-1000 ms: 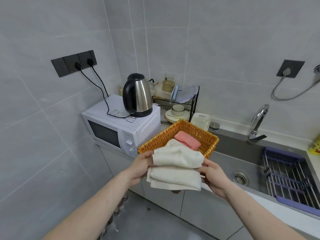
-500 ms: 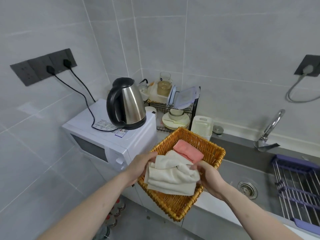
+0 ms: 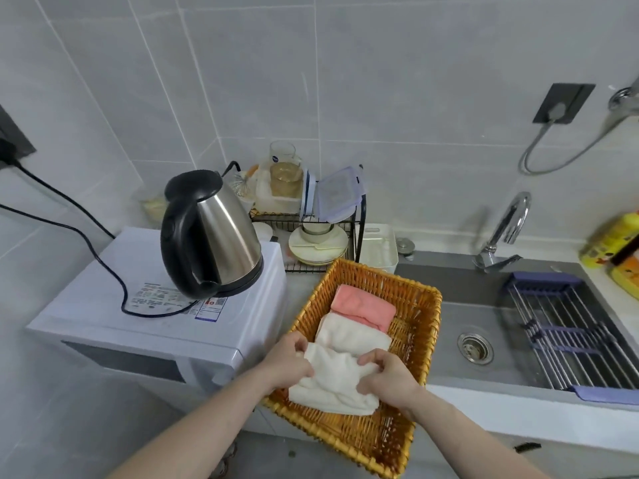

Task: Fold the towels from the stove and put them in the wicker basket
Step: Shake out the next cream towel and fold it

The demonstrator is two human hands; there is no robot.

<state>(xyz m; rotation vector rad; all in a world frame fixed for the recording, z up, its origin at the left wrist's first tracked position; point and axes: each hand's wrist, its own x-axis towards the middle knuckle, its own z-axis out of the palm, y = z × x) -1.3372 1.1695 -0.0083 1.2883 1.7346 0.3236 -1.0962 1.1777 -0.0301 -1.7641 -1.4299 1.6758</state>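
Kitchen counter | wicker basket (image 3: 420, 344) | left hand (image 3: 288, 363), right hand (image 3: 387, 376) grip: both pinching cream towel (image 3: 333, 385) between them

cream towel (image 3: 332, 382); pink towel (image 3: 363, 307); golden wicker basket (image 3: 420, 344)
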